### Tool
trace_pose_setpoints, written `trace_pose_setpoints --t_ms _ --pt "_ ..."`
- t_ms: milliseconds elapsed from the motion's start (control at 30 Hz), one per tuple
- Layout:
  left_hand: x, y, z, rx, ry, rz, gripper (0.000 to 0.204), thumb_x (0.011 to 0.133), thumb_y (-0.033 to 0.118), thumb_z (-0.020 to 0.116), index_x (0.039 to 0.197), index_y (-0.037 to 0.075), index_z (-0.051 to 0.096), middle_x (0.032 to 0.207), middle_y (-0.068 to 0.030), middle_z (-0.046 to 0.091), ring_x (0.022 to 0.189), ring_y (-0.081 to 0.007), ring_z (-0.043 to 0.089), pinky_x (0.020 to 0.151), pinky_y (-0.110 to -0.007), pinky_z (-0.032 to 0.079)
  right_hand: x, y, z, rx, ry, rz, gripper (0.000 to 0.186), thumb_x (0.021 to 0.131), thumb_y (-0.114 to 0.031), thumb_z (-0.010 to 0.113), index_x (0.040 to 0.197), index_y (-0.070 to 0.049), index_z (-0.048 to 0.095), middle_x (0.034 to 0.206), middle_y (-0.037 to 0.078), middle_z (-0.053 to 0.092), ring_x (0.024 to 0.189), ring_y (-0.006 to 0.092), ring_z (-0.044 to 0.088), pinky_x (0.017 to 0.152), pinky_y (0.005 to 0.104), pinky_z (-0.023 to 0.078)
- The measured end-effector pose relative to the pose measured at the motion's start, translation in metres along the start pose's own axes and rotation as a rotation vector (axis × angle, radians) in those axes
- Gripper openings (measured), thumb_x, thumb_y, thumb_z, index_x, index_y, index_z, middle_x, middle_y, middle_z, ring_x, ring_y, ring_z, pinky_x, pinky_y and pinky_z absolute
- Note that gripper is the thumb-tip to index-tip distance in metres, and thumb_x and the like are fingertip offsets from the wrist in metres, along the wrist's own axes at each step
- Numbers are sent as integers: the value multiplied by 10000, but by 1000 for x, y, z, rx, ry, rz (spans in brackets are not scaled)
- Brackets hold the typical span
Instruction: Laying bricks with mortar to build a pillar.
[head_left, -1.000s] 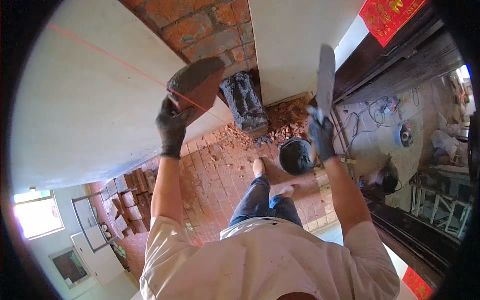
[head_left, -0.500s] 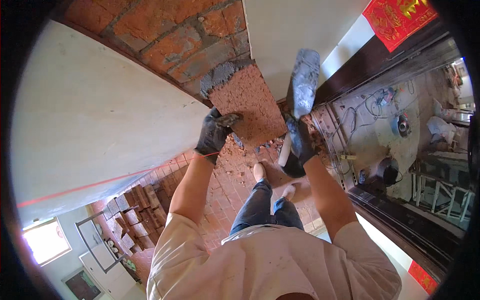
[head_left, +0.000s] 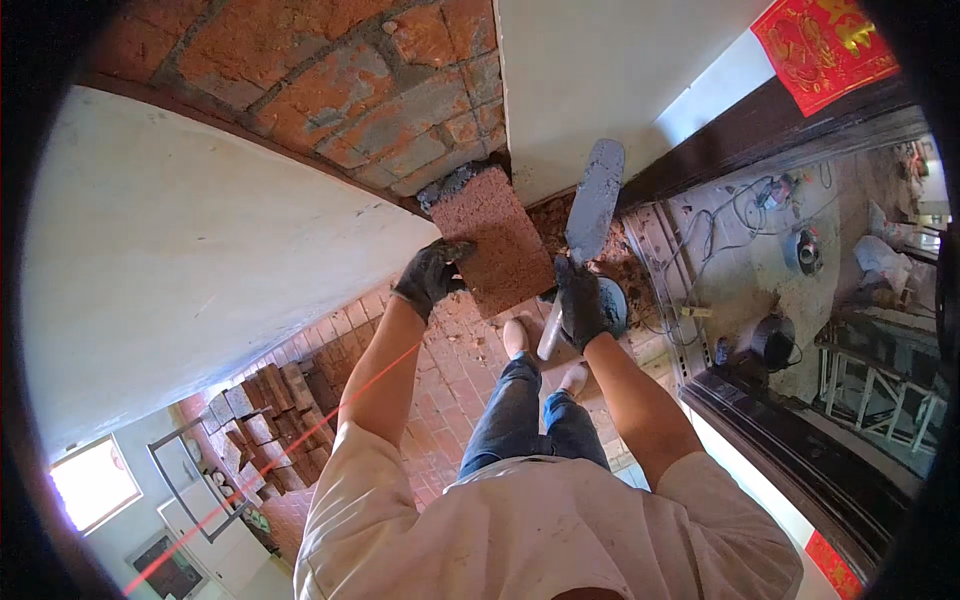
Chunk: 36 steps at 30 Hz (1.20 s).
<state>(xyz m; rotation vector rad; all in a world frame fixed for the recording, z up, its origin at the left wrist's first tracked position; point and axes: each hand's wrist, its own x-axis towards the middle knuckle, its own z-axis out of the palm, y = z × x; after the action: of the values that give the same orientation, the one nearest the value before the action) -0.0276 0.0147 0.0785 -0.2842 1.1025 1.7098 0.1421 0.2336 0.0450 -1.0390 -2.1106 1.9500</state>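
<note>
My left hand [head_left: 432, 275], in a black glove, is closed on the left edge of a red brick [head_left: 497, 243], thumb on top. Grey mortar [head_left: 452, 184] coats the brick's far end, close to the brickwork in the corner. My right hand [head_left: 580, 305], gloved too, grips a trowel [head_left: 597, 195] by its pale handle, blade pointing away and smeared grey. Its fingers are beside the brick's near right corner; whether they bear on it I cannot tell.
A stained brick wall [head_left: 330, 80] rises ahead between white walls. A red string [head_left: 270, 462] crosses at left. Stacked bricks [head_left: 265, 425] stand lower left. A bucket [head_left: 613, 306] sits behind my right hand. Cables [head_left: 705, 235] lie beyond the dark sill [head_left: 800, 470] at right.
The brick has come slightly toward me and lower, its mortared end near the corner. The trowel and my right hand have moved nearer too. The red string now slants more steeply.
</note>
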Motion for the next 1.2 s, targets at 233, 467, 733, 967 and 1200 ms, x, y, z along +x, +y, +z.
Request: trace_pose_setpoints --t_ms 233,467,733,967,1200 --pt "-2 20 4 97 83 6 282 888 192 531 1147 91 581 1047 -24 628 797 -184 616 665 -365 543 -4 -55 11 -33 29 88 361 919 -355 471 885 -20 601 716 135 572 616 226 515 591 368 422" --pt "13 2 0 45 259 149 204 827 211 615 971 69 643 827 -36 623 648 -183 593 509 -342 501 3 -55 16 -135 38 105 434 907 -370 510 824 47 598 623 155 586 527 250 579 473 353 446" --pt "13 3 7 357 315 167 220 826 232 621 1033 167 660 853 35 620 757 -135 578 622 -325 500 18 -41 18 -23 -40 139 393 870 -323 527 720 33 597 562 146 539 512 232 579 472 347 452" --pt "35 -12 7 551 410 327 319 824 343 647 984 68 663 874 0 637 737 -129 569 688 -291 466 17 -57 20 88 -94 163 177 758 -174 585 679 -15 578 552 52 514 480 177 545 425 330 458" --pt "59 -28 20 252 547 666 339 804 241 680 1022 -4 592 889 -42 620 776 -174 572 706 -297 482 17 -52 23 98 -84 136 136 758 -154 575 716 -25 585 541 27 482 439 165 493 428 338 457"
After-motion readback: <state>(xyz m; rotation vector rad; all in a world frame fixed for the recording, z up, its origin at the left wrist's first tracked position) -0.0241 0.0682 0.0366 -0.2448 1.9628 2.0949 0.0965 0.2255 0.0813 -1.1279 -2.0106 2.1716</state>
